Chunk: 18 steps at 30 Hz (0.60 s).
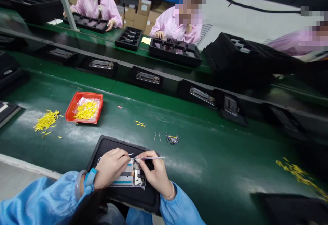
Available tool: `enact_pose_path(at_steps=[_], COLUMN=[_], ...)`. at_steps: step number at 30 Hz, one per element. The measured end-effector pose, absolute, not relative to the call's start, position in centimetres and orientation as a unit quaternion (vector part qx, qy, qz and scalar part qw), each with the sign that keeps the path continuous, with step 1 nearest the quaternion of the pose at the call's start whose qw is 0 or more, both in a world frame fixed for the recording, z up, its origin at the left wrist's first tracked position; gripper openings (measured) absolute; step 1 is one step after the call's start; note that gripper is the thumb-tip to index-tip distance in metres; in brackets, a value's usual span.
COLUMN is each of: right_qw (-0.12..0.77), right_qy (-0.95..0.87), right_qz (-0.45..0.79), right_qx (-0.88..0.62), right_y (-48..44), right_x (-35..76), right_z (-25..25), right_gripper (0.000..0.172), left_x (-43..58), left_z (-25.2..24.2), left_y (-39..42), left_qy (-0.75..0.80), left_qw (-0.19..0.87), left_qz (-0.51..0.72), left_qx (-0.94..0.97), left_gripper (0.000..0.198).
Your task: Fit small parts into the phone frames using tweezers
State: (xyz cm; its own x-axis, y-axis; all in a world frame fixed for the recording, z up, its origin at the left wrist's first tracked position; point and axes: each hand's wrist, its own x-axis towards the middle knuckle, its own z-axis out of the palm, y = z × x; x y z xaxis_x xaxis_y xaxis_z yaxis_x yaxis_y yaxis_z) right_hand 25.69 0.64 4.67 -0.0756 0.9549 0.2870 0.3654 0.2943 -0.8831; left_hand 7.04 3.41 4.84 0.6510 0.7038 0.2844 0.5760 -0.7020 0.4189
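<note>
A phone frame (pixel 125 174) with a bare circuit board and blue strips lies on a black foam tray (pixel 98 148) close to my body. My left hand (pixel 112 166) rests over the frame's left part, its fingers pinched at the upper edge. A tiny silvery piece (pixel 131 154) shows by those fingertips; whether they grip it I cannot tell. My right hand (pixel 155 171) pinches a pair of thin metal tweezers (pixel 156 157) at the frame's upper right corner. Their shaft points right, and their tips are hidden by the fingers.
Beyond the tray stands a red bin (pixel 84 107) of yellow strips, beside a loose yellow pile (pixel 46 120). Small metal parts (pixel 172 138) lie right of centre. Phone frames on black trays (pixel 148 77) line the conveyor. Across it, people in pink sit at compartment trays (pixel 174 57).
</note>
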Motion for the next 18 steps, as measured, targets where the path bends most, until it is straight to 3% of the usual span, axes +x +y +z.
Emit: enact_pose_path(at_steps=[18], right_qw=[0.457], right_qy=[-0.658], right_qz=[0.331], right_qx=[-0.498], right_y=[0.56], right_x=[25.73], right_z=[4.75], right_gripper=[0.008], left_x=[6.18], left_z=[5.39], left_y=[3.17], left_qy=[0.268], left_qw=[0.084], left_qz=[0.17], left_qx=[0.944], left_gripper=[0.028])
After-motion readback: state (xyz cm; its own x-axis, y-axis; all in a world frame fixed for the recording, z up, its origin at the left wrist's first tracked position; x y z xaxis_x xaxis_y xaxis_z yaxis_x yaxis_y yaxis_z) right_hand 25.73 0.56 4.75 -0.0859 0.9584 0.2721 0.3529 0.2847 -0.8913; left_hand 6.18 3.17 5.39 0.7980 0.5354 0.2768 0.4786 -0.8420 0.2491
